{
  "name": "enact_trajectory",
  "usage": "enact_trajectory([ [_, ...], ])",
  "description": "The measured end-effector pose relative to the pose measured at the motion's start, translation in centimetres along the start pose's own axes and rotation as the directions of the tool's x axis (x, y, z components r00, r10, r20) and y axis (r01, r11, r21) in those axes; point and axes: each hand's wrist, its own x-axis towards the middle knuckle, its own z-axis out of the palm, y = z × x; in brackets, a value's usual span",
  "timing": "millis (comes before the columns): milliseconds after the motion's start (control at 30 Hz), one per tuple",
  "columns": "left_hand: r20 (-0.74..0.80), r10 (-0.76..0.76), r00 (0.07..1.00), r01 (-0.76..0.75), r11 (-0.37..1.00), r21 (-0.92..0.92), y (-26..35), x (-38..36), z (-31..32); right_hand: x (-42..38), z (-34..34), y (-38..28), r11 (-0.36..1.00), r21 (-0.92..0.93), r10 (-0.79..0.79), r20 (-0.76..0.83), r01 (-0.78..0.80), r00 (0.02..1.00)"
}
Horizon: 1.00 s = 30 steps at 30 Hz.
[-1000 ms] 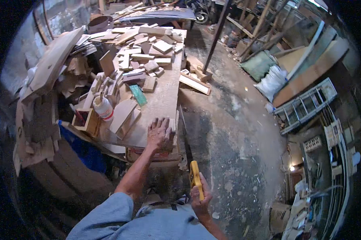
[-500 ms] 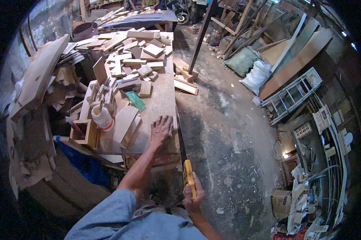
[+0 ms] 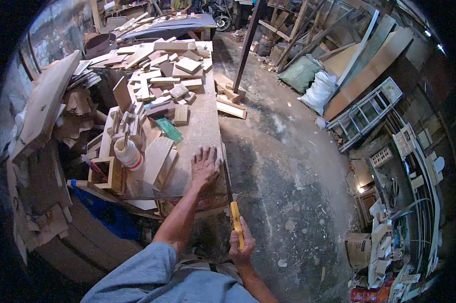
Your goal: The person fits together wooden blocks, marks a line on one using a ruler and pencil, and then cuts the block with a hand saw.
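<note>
My left hand [image 3: 206, 165] lies flat, fingers stretched, near the right edge of a wooden workbench [image 3: 200, 132]. It seems to press on a narrow wood strip at that edge, though the palm hides most of what is beneath. In my right hand [image 3: 242, 245] is the yellow handle of a handsaw [image 3: 236, 222], gripped below the bench's near corner. The dark, thin saw blade points away from me along the bench edge, seen almost edge-on. Left of my left hand are a cut wood block [image 3: 158, 160] and a white glue bottle [image 3: 129, 154].
Wood offcuts [image 3: 180, 70] cover the bench's far part, with a green piece [image 3: 169, 130] nearer. A small wooden box [image 3: 106, 174] stands at the near left. A dark post [image 3: 248, 48] rises beyond the bench. Sacks [image 3: 319, 92] and a ladder-like frame [image 3: 367, 113] lie right.
The saw handle has shifted slightly left and turned a little in my right hand. My left hand stays flat on the bench. The whole view has tilted slightly.
</note>
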Motion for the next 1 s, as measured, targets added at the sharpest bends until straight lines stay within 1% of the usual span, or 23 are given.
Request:
enact_trajectory([
  [100, 0.054, -0.009, 0.998, 0.009, 1.000, 0.006, 0.1, 0.1, -0.3, -0.4, 0.1, 0.1, 0.991, 0.067, 0.114, 0.044, -0.117, 0.993],
  [200, 0.039, 0.004, 0.999, 0.000, 0.995, -0.096, 0.0, 0.2, -0.6, -0.1, 0.4, 0.7, 0.994, -0.055, -0.094, -0.035, 0.092, 0.995],
  [300, 0.041, 0.011, 0.999, -0.007, 0.995, -0.101, 0.0, 0.2, -0.6, -0.5, 0.6, 1.5, 0.998, -0.027, -0.062, -0.020, 0.061, 0.998],
  [400, 0.049, 0.005, 0.999, -0.002, 0.998, -0.062, 0.0, 0.2, -0.2, -0.9, 0.7, 1.3, 0.995, -0.035, -0.089, -0.004, 0.089, 0.996],
  [500, 0.128, -0.016, 0.992, 0.018, 1.000, -0.015, -0.2, 0.4, -0.1, -1.1, 0.9, 1.6, 0.991, -0.073, -0.110, -0.013, 0.109, 0.994],
  [567, 0.129, -0.019, 0.991, 0.024, 0.999, -0.037, -0.2, 0.4, -0.1, -1.7, 1.2, 2.7, 0.994, -0.060, -0.093, -0.024, 0.091, 0.995],
  [700, 0.179, -0.024, 0.984, 0.036, 0.997, -0.068, 0.3, 0.5, -1.6, -1.3, 0.7, 0.0, 0.998, 0.037, -0.053, -0.048, 0.055, 0.997],
  [800, 0.185, -0.023, 0.982, 0.040, 0.996, -0.084, 0.3, 0.5, -1.6, -1.4, 0.4, 0.0, 0.996, 0.083, 0.045, -0.010, -0.044, 0.999],
  [900, 0.169, -0.022, 0.985, 0.048, 0.987, -0.150, 0.6, 0.4, -2.2, -1.8, 0.5, 0.7, 0.998, 0.069, -0.012, -0.019, 0.014, 1.000],
  [1000, 0.159, -0.026, 0.987, 0.052, 0.985, -0.163, 0.6, 0.4, -2.3, -1.9, 0.7, 1.6, 0.999, 0.029, -0.013, -0.019, 0.014, 1.000],
])
